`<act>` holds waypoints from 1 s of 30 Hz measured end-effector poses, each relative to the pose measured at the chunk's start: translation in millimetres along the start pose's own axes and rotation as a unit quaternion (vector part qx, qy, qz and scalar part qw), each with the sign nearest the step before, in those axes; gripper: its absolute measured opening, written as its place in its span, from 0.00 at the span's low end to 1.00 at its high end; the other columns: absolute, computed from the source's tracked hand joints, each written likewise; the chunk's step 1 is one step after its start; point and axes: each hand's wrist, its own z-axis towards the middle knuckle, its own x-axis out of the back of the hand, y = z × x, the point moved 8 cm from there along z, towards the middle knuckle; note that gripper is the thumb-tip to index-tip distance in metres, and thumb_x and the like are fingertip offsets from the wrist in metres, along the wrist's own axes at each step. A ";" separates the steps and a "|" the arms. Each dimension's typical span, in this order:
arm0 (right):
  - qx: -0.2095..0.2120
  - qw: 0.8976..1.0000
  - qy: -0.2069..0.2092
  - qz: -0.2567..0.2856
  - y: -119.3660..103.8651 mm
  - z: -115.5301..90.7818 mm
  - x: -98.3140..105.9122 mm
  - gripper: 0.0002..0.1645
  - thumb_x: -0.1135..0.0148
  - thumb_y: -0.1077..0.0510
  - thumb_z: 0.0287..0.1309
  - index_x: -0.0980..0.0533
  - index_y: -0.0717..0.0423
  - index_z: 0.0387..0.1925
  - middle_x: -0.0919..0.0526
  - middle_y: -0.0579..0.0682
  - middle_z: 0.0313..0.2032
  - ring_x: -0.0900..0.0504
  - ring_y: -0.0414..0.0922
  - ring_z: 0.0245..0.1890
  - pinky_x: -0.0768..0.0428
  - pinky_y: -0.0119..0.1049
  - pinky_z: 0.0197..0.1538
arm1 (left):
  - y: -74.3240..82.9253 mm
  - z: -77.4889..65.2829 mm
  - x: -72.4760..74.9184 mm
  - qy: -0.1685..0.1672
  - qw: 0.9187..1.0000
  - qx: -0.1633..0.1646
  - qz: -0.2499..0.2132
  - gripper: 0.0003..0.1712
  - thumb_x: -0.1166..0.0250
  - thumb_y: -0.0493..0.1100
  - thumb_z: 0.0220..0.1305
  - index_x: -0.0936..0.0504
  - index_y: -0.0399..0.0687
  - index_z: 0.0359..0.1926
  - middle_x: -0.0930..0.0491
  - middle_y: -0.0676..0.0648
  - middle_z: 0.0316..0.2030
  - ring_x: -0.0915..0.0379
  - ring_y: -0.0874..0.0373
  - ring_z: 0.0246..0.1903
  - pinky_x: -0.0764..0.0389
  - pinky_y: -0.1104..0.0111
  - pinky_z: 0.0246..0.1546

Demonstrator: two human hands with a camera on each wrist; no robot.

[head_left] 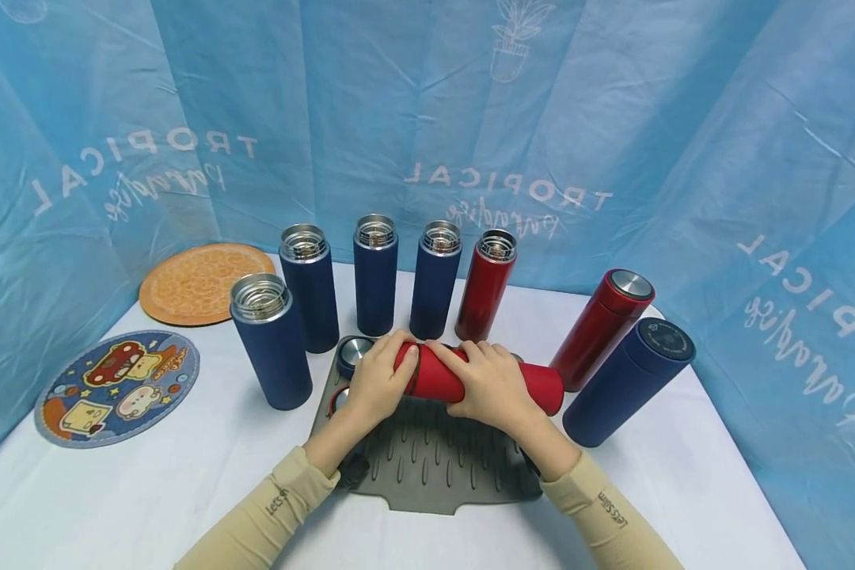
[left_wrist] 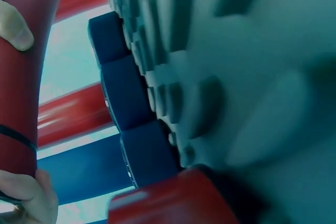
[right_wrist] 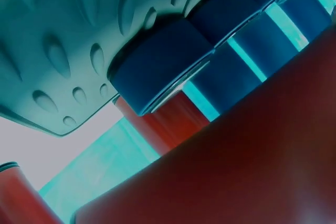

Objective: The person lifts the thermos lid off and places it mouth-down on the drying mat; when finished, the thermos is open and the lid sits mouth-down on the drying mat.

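Note:
A red thermos bottle (head_left: pixel 544 388) lies sideways in both hands above a grey ridged mat (head_left: pixel 442 467). My left hand (head_left: pixel 379 376) grips its lid end, and my right hand (head_left: pixel 492 380) is wrapped round the body. In the left wrist view, a dark seam rings the red bottle (left_wrist: pixel 20 87) near the left fingers. Blue lids (left_wrist: pixel 128 87) stand in a row along the mat's far side, partly hidden by the hands in the head view. A red lid (left_wrist: pixel 168 203) is close by. The right wrist view shows the bottle's body (right_wrist: pixel 220 171) large in front.
Behind the mat stand several uncapped blue bottles (head_left: pixel 375 277) and an uncapped red bottle (head_left: pixel 486 285). A capped red bottle (head_left: pixel 598 332) and a capped blue bottle (head_left: pixel 623 388) are at the right. Two round mats, one orange (head_left: pixel 203 277) and one cartoon-printed (head_left: pixel 117 388), lie at the left.

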 end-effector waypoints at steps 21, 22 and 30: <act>0.013 0.999 0.027 -0.016 -1.0 -0.6 -3.1 0.62 0.20 0.40 0.18 0.37 0.40 0.64 0.21 0.55 0.40 0.21 0.51 0.36 0.22 0.44 0.40 | -4.9 2.9 -1.1 -0.023 0.996 0.082 -0.006 0.11 0.51 0.46 0.67 0.25 0.48 0.41 0.22 0.44 0.34 0.27 0.52 0.30 0.28 0.64 0.24; 0.014 0.999 0.027 -0.015 -1.2 -0.7 -3.2 0.62 0.19 0.41 0.18 0.37 0.40 0.64 0.21 0.55 0.40 0.21 0.51 0.36 0.22 0.44 0.40 | -5.4 3.0 -1.2 -0.025 0.996 0.086 -0.006 0.11 0.51 0.47 0.67 0.25 0.48 0.41 0.22 0.44 0.33 0.28 0.52 0.29 0.28 0.65 0.24; 0.021 0.999 0.035 -0.031 -2.4 -0.5 -3.4 0.63 0.20 0.40 0.17 0.38 0.40 0.64 0.21 0.55 0.41 0.20 0.51 0.36 0.22 0.45 0.41 | -7.8 4.9 -0.5 -0.037 0.993 0.113 -0.004 0.12 0.52 0.47 0.68 0.24 0.49 0.41 0.21 0.44 0.32 0.27 0.52 0.29 0.28 0.64 0.24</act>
